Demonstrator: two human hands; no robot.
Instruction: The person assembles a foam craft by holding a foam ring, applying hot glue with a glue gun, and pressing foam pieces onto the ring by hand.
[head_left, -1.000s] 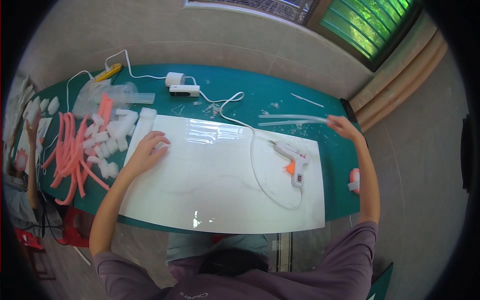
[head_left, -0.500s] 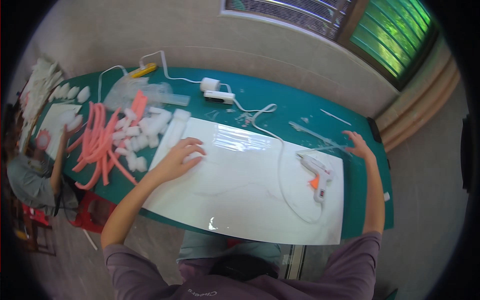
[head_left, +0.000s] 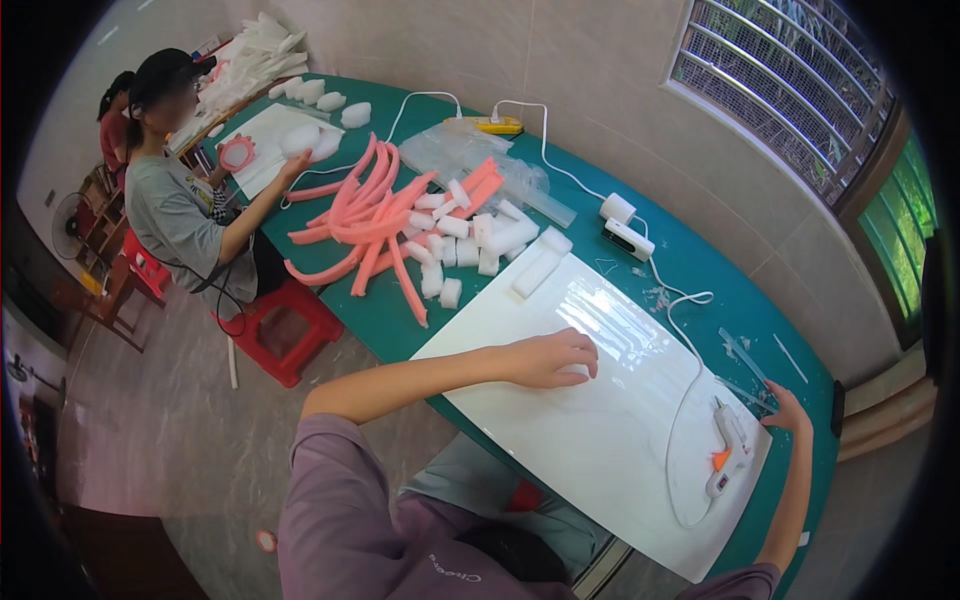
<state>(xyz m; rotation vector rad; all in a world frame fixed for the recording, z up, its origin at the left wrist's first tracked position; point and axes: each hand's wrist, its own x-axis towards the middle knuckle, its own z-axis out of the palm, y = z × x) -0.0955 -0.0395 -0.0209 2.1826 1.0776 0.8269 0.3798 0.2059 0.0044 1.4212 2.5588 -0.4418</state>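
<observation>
My left hand (head_left: 550,360) is over the glossy white board (head_left: 600,480), fingers curled round a small white piece (head_left: 575,370) that looks like foam and is mostly hidden. At the board's right edge, my right hand (head_left: 790,408) has its thumb and fingers closed at the end of a clear glue stick (head_left: 745,392). Another clear stick (head_left: 742,352) lies beside it, its end reaching the fingers. Just left of that hand, a white glue gun (head_left: 733,450) with an orange trigger rests on the board, its cord looping across.
Pink foam strips (head_left: 370,220) and white foam blocks (head_left: 465,245) are heaped left of the board. A white power device (head_left: 628,240) and a yellow power strip (head_left: 490,125) sit at the back. At left, a co-worker (head_left: 180,190) on a red stool (head_left: 285,330) holds foam pieces.
The view has swung left, bringing the co-worker more fully into sight. My right hand has come down onto the clear sticks and closed. The left hand's fingers have drawn closer together.
</observation>
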